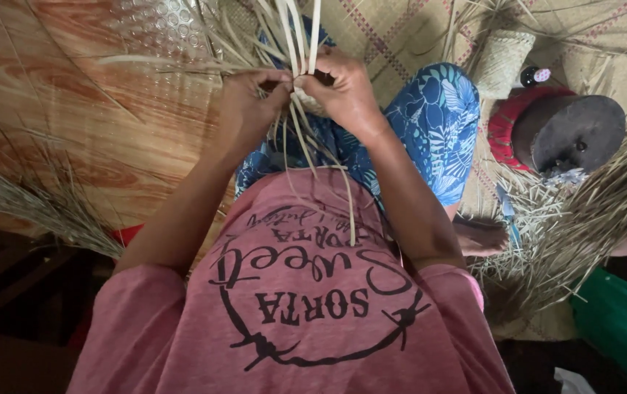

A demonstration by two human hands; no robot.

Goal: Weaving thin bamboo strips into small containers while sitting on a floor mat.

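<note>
Above our lap, head view | our left hand [249,102] pinches pale flat dried-leaf weaving strips [295,33] | our right hand [344,91] clenches the same strips, both hands touching at a small woven start | strips fan upward and trail down over our pink shirt [291,292] | small woven cylindrical basket [503,62] lies well apart on the patterned woven mat [401,29]

Both hands meet at top centre of the frame, left hand [249,102] just left of the right hand [342,91], pinching a bundle of pale flat reed strips [295,44] between them, above the knees. A small woven straw basket [503,62] sits upper right on the woven straw mat [401,29]. Just right and below it sits a dark round metal pot [572,131]. A loose heap of dry straw [43,204] lies on the wood-pattern floor [72,95] at left.
</note>
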